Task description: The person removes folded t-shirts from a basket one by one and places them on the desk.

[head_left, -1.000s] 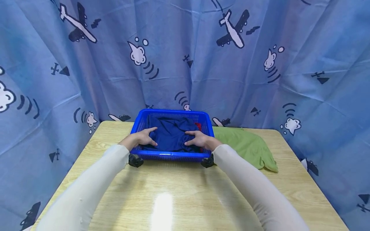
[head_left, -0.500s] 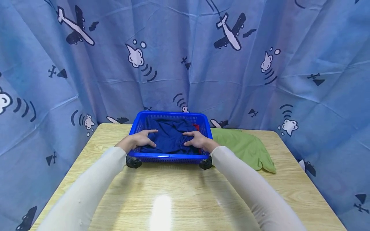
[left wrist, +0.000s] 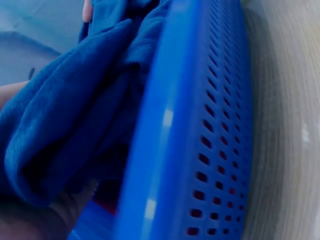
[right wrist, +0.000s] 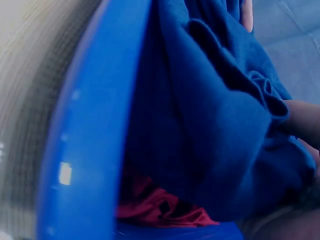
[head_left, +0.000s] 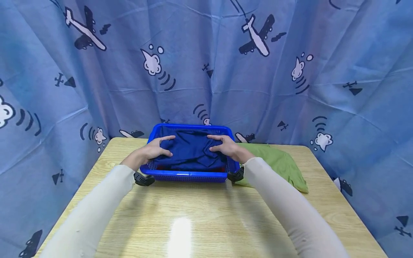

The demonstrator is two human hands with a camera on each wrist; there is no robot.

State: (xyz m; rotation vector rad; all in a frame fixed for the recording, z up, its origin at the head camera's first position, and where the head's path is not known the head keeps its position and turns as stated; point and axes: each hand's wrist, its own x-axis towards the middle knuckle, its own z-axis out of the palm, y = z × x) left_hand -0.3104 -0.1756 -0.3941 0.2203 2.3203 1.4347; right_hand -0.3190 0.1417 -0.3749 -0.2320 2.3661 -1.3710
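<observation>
A dark blue cloth (head_left: 191, 148) lies bunched in a blue plastic basket (head_left: 190, 174), its front edge raised off the contents below. My left hand (head_left: 151, 149) grips the cloth at its left side, and my right hand (head_left: 228, 147) holds the right side. In the left wrist view, folds of the blue cloth (left wrist: 65, 95) hang over the hand, hiding most of the fingers. Below the raised blue cloth (right wrist: 215, 135) in the right wrist view, red fabric (right wrist: 162, 207) shows on the basket floor. The blue cloth's exact kind cannot be told.
A green cloth (head_left: 279, 163) lies flat on the wooden table (head_left: 206, 215), right of the basket and partly behind my right arm. A blue curtain (head_left: 190, 71) printed with airplanes hangs close behind the table's back edge.
Both hands have moved slightly up and apart, lifting the blue cloth's front away from the basket's near wall. Red fabric now shows beneath its front edge.
</observation>
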